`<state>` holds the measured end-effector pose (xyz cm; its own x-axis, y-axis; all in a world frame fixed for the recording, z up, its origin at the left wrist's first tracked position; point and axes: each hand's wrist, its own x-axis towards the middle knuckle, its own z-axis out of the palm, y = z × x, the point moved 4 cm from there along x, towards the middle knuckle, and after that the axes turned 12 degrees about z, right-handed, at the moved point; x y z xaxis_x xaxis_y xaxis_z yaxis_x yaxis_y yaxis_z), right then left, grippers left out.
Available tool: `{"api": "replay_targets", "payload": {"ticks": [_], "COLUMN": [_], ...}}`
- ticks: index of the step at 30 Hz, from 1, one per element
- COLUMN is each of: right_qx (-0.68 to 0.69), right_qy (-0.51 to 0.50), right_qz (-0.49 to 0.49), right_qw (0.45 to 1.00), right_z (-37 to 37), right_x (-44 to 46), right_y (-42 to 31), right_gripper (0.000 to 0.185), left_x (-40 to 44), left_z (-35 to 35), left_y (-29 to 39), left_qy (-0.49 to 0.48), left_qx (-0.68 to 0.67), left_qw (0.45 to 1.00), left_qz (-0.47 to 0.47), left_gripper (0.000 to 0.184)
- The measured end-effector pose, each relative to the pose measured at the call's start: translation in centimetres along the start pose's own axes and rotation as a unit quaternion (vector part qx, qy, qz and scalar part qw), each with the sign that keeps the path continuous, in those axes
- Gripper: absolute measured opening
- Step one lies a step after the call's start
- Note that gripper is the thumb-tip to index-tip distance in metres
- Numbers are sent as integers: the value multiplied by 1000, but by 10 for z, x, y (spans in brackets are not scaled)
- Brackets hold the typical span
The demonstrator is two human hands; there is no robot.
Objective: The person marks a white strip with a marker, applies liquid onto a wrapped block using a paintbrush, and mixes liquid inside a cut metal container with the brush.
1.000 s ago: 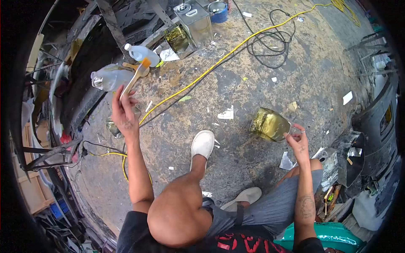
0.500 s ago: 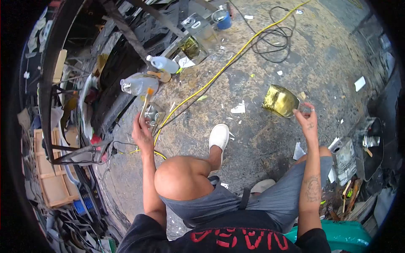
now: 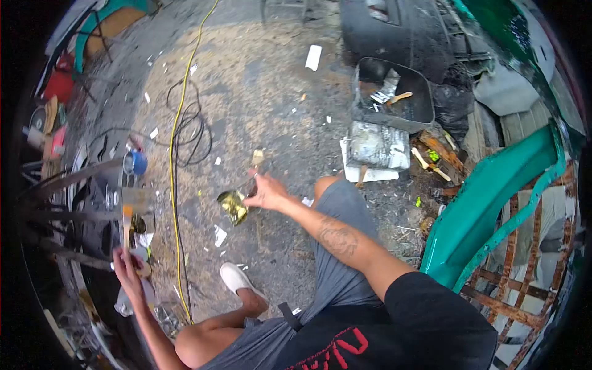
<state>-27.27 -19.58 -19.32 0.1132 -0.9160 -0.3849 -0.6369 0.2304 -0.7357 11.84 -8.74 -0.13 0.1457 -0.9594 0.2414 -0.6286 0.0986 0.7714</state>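
Note:
My left hand [image 3: 129,279], at the lower left, is closed around the handle of a paintbrush [image 3: 127,229]. The brush points up, its orange-tinted bristles at the top. Near the middle of the view, my right hand [image 3: 271,192] pinches the rim of a cut-open tin [image 3: 232,208] with a shiny gold inside. The tin is tilted above the floor, and what it contains is too blurred to make out. Behind my left hand, partly hidden, are plastic bottles [image 3: 147,290] and a clear rectangular can [image 3: 139,198].
A yellow cable [image 3: 175,148] runs along the floor beside a coiled black cord [image 3: 196,132]. To the right are a black bin [image 3: 394,120] with foil and a brush inside, a paint-smeared block [image 3: 377,148] and a glossy green panel [image 3: 487,209]. A blue can [image 3: 137,162] stands at left.
My view has swung to the right, bringing the black bin and green panel into fuller sight. The paintbrush and the tin remain in my hands; the tin now tilts differently.

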Motion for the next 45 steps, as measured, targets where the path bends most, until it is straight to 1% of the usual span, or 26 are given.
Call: {"api": "replay_targets", "payload": {"ticks": [5, 11, 13, 16, 17, 19, 21, 22, 24, 25, 27, 28, 29, 30, 31, 32, 33, 34, 35, 36, 37, 39, 40, 41, 42, 45], "right_qx": [29, -4, 7, -17, -44, 12, 276, 357, 228, 191, 503, 641, 544, 441, 435, 680, 850, 814, 818, 619, 327, 550, 382, 193, 140, 214], "right_qy": [-61, -14, -10, 4, 23, 59, 100, 108, 176, 200, 48, -22, -6, 17, 8, -130, -250, -231, -232, -53, 130, 3, 83, 159, 217, 177], "right_qz": [-26, -27, -21, -4, 8, -56, -133, -162, -150, -143, -172, -164, -185, -209, -216, -182, -118, -154, -152, -192, -209, -130, -158, -182, -175, -173], "right_qw": [997, 1000, 1000, 1000, 999, 997, 947, 913, 946, 950, 845, 750, 819, 873, 874, 699, 447, 511, 504, 760, 912, 825, 907, 951, 950, 945], "right_z": [3, -12, -24, -44, -48, -40, -48, -53, -53, -49, -20, -13, -21, -28, -8, 35, 61, 30, 5, -20, -34, -29, -53, -68, -61, -56], "right_x": [-16, -39, -45, -60, -63, -54, -67, -74, -78, -73, -55, -55, -60, -67, -47, -14, 4, -13, -28, -48, -60, -49, -65, -76, -75, -76], "right_y": [5, 11, 13, 13, 11, 20, 21, 23, 21, 20, 31, 32, 31, 30, 36, 58, 71, 55, 41, 33, 29, 29, 13, 4, 5, 16], "right_gripper": [84, 88, 90, 93, 95, 73, 64, 61, 57, 56, 52, 50, 38, 27, 27, 27, 28, 30, 30, 28, 27, 44, 49, 53, 61, 63], "left_x": [125, 157, 164, 159, 149, 145, 142, 138, 124, 120, 119, 114, 115, 120, 124, 116, 106, 106, 106, 105, 106, 116, 117, 118, 126, 137], "left_z": [156, 384, 455, 494, 507, 539, 639, 638, 623, 617, 592, 579, 584, 624, 658, 643, 622, 607, 594, 579, 568, 576, 612, 635, 625, 591], "left_y": [140, 241, 259, 321, 330, 325, 245, 253, 282, 298, 334, 350, 343, 301, 262, 275, 300, 320, 333, 346, 360, 351, 314, 288, 287, 323], "left_qy": [-182, -289, -244, -160, -160, -115, -217, -214, -181, -191, -134, -122, -109, -183, -253, -253, -255, -241, -246, -208, -164, -135, -217, -291, -233, -169], "left_qx": [-1, -66, 17, 9, 9, -65, 94, 97, 72, 81, 16, -16, -1, 83, 164, 157, 147, 128, 133, 90, 42, 36, 124, 207, 153, 65], "left_qw": [973, 926, 899, 889, 886, 934, 838, 838, 891, 886, 888, 899, 914, 872, 819, 846, 869, 882, 880, 890, 896, 907, 864, 810, 871, 911], "left_qz": [142, 236, 363, 429, 435, 333, 492, 492, 410, 414, 439, 420, 392, 447, 488, 443, 397, 385, 383, 396, 409, 398, 438, 465, 405, 370], "left_gripper": [24, 18, 16, 14, 14, 17, 21, 21, 21, 21, 20, 20, 18, 16, 15, 15, 16, 14, 14, 15, 17, 15, 17, 18, 21, 24]}}
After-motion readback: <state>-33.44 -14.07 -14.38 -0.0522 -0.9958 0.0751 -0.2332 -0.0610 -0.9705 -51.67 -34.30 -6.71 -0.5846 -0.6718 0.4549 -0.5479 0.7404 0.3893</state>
